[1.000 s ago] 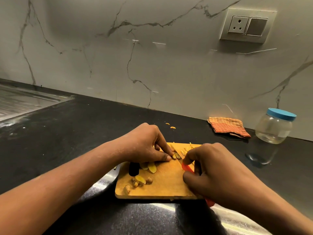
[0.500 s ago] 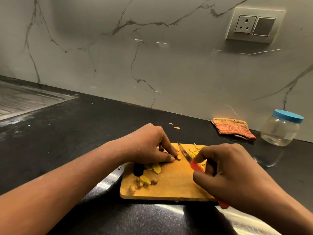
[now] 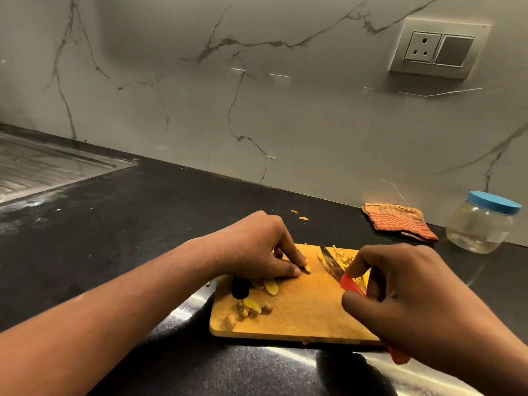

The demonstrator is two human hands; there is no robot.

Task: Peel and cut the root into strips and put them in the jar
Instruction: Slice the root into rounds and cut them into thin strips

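A wooden cutting board (image 3: 303, 315) lies on the black counter. My left hand (image 3: 257, 247) pinches a yellow root slice (image 3: 307, 269) flat against the board. My right hand (image 3: 400, 292) grips a red-handled knife (image 3: 331, 264), its blade lifted and apart from the slice, pointing away from me. Thin yellow strips (image 3: 343, 257) lie at the board's far edge beside the blade. More root slices (image 3: 270, 285) and peel bits (image 3: 248, 308) sit on the board's left part. A clear jar with a blue lid (image 3: 480, 224) stands closed at the right by the wall.
A folded orange striped cloth (image 3: 398, 221) lies against the wall left of the jar. A black object (image 3: 239, 287) rests on the board under my left hand. Two peel scraps (image 3: 300, 215) lie on the counter behind. A steel sink drainboard (image 3: 43, 170) is far left.
The knife blade has moved right, away from the slice under my left fingers, and shows more fully. My left hand stays on the slice. The view has shifted slightly.
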